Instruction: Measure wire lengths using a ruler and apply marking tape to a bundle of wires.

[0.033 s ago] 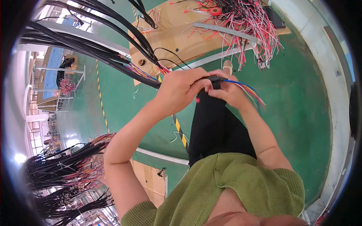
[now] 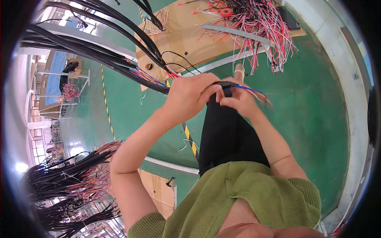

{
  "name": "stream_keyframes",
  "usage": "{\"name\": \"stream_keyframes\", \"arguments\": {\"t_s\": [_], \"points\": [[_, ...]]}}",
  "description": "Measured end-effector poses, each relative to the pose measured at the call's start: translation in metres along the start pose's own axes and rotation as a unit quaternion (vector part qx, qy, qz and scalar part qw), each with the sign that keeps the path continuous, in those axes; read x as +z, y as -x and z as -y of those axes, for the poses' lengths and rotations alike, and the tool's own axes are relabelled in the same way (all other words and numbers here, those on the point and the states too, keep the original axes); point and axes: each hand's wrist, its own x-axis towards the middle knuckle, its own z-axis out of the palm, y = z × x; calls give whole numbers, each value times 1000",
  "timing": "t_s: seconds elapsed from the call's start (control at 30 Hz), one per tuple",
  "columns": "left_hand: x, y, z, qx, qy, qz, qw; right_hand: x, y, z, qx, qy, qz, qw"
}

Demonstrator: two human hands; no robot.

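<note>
My left hand (image 2: 192,95) is closed round a black-sheathed cable, its thumb and fingers pinching near the cable's end. Blue, yellow, red and white wires (image 2: 258,94) fan out of that end to the right. Black tape (image 2: 227,91) is around the cable end, with a piece hanging below it; whether a roll is attached I cannot tell. My right hand (image 2: 243,103) curls about this black tape, thumb below and fingers partly hidden behind the wires. Other black cables (image 2: 152,82) with coloured wires run in from the upper left to just behind my left hand.
A cardboard-covered bench (image 2: 174,39) ahead bears a steel ruler (image 2: 238,33), a red tape roll (image 2: 226,12), a brown ring (image 2: 149,66) and a heap of red and white wires (image 2: 274,39). Cable bundles (image 2: 67,178) lie at left. A white ledge (image 2: 337,59) curves along the right.
My right fingers have loosened and shifted slightly, uncovering more of the black tape. The coloured wire ends have swung a little downward and left, and are blurred. My left hand has barely moved.
</note>
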Motion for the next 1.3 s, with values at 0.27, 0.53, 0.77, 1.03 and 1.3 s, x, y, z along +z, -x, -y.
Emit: {"name": "stream_keyframes", "arguments": {"t_s": [0.27,0.53,0.77,1.03,1.3], "points": [[15,3,20,152,-238,-67,957,36,21,24,13,-120,-83,989],[16,0,9,52,-220,-109,968,40,10,-15,-2,-262,-62,963],[-7,-6,7,-228,33,22,973,40,-15,-19,-137,-139,-97,976],[-17,3,8,-138,156,178,962,3,-14,13,-155,217,4,964],[10,11,24,131,-230,-21,964,39,35,11,50,-245,-38,968]]}}
